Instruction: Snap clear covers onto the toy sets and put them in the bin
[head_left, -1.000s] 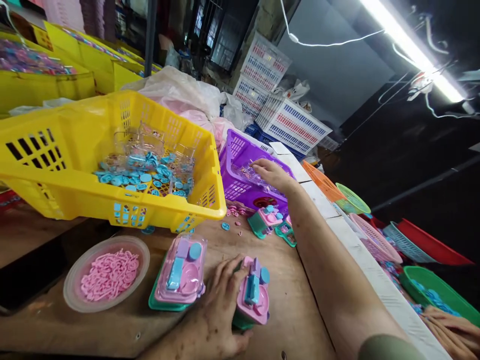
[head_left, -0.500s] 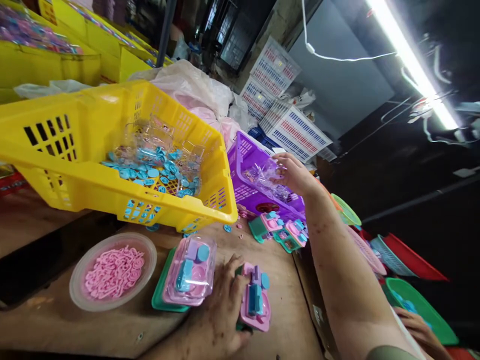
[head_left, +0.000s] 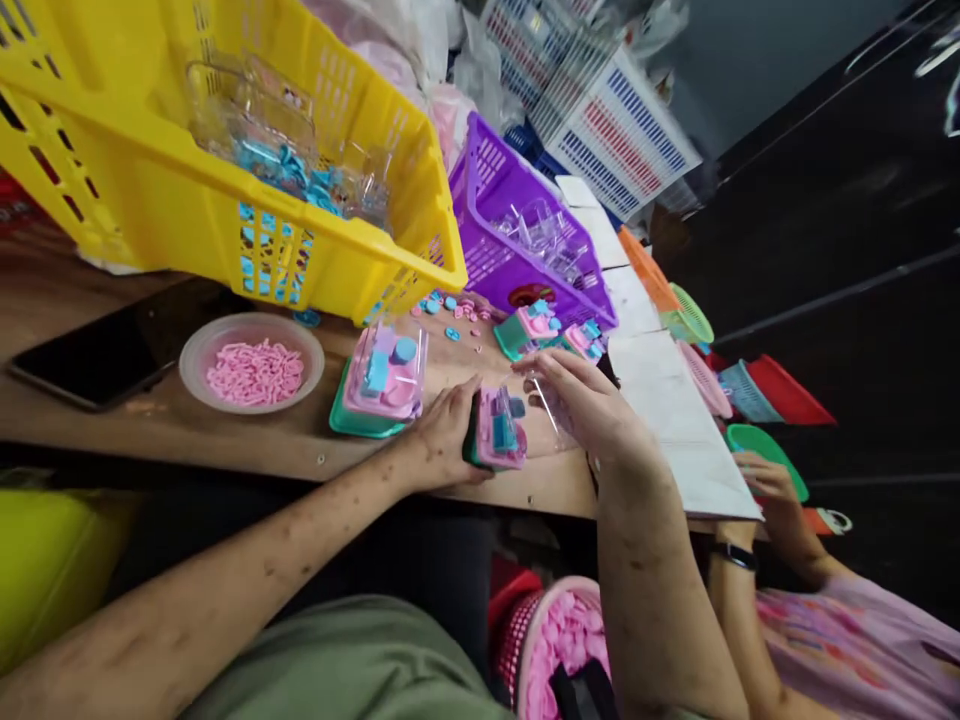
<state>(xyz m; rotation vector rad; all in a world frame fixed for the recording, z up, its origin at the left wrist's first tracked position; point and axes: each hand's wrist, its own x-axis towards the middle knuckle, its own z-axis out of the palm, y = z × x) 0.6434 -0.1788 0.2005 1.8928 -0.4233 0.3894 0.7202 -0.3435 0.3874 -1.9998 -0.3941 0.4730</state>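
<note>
My left hand [head_left: 450, 436] is closed around a small pink and green toy set [head_left: 499, 428] with blue and purple blocks on top, steadying it on the wooden table [head_left: 285, 432]. My right hand [head_left: 585, 400] grips a clear plastic cover [head_left: 551, 412] just right of that toy, apart from it. To the left stands a similar toy set [head_left: 379, 385] with a clear cover over its pink top and green base. Two more toy sets [head_left: 529, 328] sit behind, by the purple basket [head_left: 480, 225], which holds clear plastic covers [head_left: 544, 235].
A yellow basket [head_left: 225, 185] with blue pieces and clear parts stands at the back left. A bowl [head_left: 311, 372] of pink pieces and a black phone [head_left: 82, 350] lie left. A pink basket [head_left: 525, 640] is below the table edge. A co-worker's hands [head_left: 772, 485] are at right.
My right hand has come out of the purple basket with a clear cover and moved down toward the toy in my left hand. The view has tilted downward.
</note>
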